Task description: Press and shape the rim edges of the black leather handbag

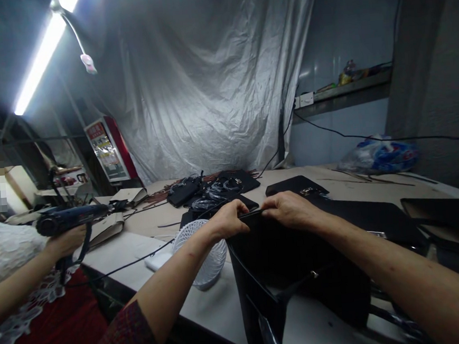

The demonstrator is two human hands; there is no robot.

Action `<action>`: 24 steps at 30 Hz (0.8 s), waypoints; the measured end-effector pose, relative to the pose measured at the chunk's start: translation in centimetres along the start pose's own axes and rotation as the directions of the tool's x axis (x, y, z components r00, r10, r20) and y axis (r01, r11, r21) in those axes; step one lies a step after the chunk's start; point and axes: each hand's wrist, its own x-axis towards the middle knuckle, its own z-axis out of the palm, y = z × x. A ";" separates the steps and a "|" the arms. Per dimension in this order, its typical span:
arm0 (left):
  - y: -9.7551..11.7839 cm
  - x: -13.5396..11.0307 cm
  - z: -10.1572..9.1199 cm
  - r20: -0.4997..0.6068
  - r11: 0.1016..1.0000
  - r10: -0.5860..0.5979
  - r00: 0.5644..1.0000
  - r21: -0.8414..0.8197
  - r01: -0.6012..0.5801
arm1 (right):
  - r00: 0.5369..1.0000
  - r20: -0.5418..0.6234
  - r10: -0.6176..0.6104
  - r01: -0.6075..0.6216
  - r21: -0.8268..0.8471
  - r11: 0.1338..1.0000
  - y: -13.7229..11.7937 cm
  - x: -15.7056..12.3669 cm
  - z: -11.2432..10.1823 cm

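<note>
A large black bag [300, 256] stands on the table in front of me, its dark inside facing me. My left hand [229, 218] pinches the far rim of the bag between thumb and fingers. Close beside it, my right hand [290, 208] grips the same rim, fingertips almost meeting those of the left. A small metal fitting shows on a strap of the bag, lower right of its middle. Just left of the bag sits a white plastic basket [208, 263], partly behind my left forearm.
Black bags with wrapped straps [218, 188] lie in a pile behind. More black pieces [368, 219] cover the right side. At left, a co-worker's hand [70, 242] holds a heat gun [70, 219] near beige bags [107, 228]. A cable crosses the table.
</note>
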 end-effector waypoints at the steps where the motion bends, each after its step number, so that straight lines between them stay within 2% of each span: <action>1: 0.0 0.0 0.0 0.016 1.000 -0.004 1.000 0.009 0.004 | 1.000 -0.001 0.005 -0.005 -0.002 1.000 0.0 0.0 0.0; 4: 0.2 -0.3 -0.3 0.026 1.000 -0.022 0.999 -0.011 0.022 | 1.000 -0.019 -0.001 0.001 -0.025 1.000 0.0 0.0 0.1; 7: 0.3 -1.1 -0.5 -0.005 0.991 -0.029 1.000 -0.128 0.028 | 0.999 -0.042 0.001 -0.003 -0.045 0.999 0.1 0.0 0.2; 11: 0.9 -2.8 0.0 -0.031 0.936 -0.170 0.985 -0.319 0.151 | 0.999 -0.041 0.005 -0.007 -0.039 0.999 0.4 -0.4 0.4; 14: 1.1 -3.5 1.0 -0.044 0.918 -0.205 0.978 -0.356 0.176 | 0.991 -0.119 -0.063 0.064 -0.001 0.998 0.4 -0.6 0.6; 17: 0.9 -3.5 1.5 -0.089 0.920 -0.185 0.979 -0.365 0.141 | 0.960 -0.199 -0.197 0.210 0.045 0.977 0.1 -0.5 0.9; 20: 0.4 -3.2 1.2 -0.083 0.908 -0.157 0.984 -0.403 0.111 | 0.938 -0.185 -0.294 0.308 0.048 0.950 -0.3 -0.4 1.2; 24: 0.0 -3.3 0.6 -0.078 0.887 -0.150 0.986 -0.450 0.099 | 0.920 -0.190 -0.342 0.353 0.023 0.935 -0.9 -0.5 1.7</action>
